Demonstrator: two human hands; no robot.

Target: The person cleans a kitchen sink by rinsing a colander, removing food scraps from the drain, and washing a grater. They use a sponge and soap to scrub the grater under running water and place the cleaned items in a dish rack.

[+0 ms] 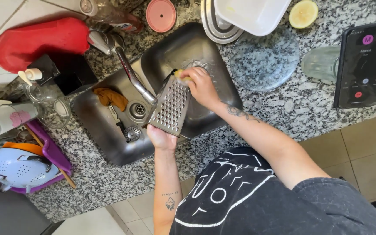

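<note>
A metal box grater (pixel 170 106) is tilted over the steel sink (pixel 105 139), just below the faucet spout. My left hand (pixel 161 138) grips the grater's lower end. My right hand (pixel 202 86) is closed on a yellow sponge (pixel 182 76) and presses it against the grater's upper end. Most of the sponge is hidden under my fingers.
The faucet (pixel 127 65) arches over the sink, with a brown cloth (pixel 112 98) and a drain strainer (pixel 132 133) in the basin. A glass plate (pixel 264 58), a glass (pixel 320 63), a phone (pixel 363 64) and a lemon half (pixel 303 14) lie on the granite at right. A purple dish rack (pixel 53 154) stands at left.
</note>
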